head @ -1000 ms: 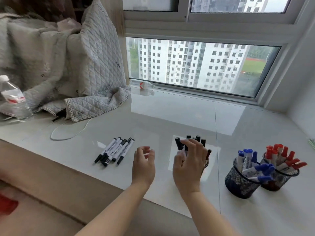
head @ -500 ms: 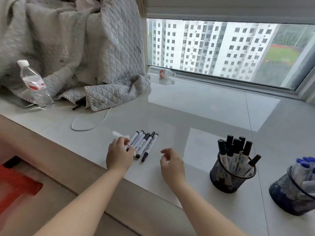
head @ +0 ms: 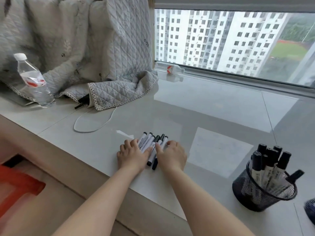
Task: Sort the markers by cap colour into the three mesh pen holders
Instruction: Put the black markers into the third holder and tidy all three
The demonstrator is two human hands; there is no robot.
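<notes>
Here the black markers (head: 154, 147) are lying well to the left of the mesh holder (head: 262, 189), long axes pointing away from the person. The left hand (head: 132, 155) and right hand (head: 171, 155) are flanking and gathering them, fingers curling onto the barrels.

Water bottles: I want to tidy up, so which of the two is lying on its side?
The far bottle by the window lies on its side. The other bottle, at left beside the quilt, stands upright with its white cap on top.
</notes>
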